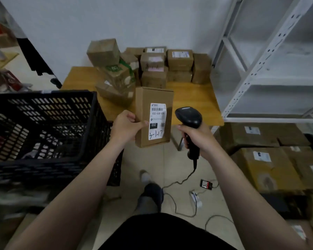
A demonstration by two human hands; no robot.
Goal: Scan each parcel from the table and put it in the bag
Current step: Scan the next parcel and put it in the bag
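My left hand (126,127) grips a flat brown cardboard parcel (145,105) by its left edge and holds it upright over the near edge of the table. Its white shipping label (157,121) faces me, with a barcode and handwritten marks. My right hand (197,137) grips the handle of a black barcode scanner (189,116), whose head sits just right of the label. Several more brown parcels (152,66) are stacked at the back of the wooden table (193,101). A black slotted plastic crate (43,123) stands to the left.
White metal shelving (271,69) stands to the right of the table. Large cardboard boxes (271,159) lie on the floor at the right. The scanner's cable (177,184), a small battery charger (207,184) and a power strip lie on the floor by my foot.
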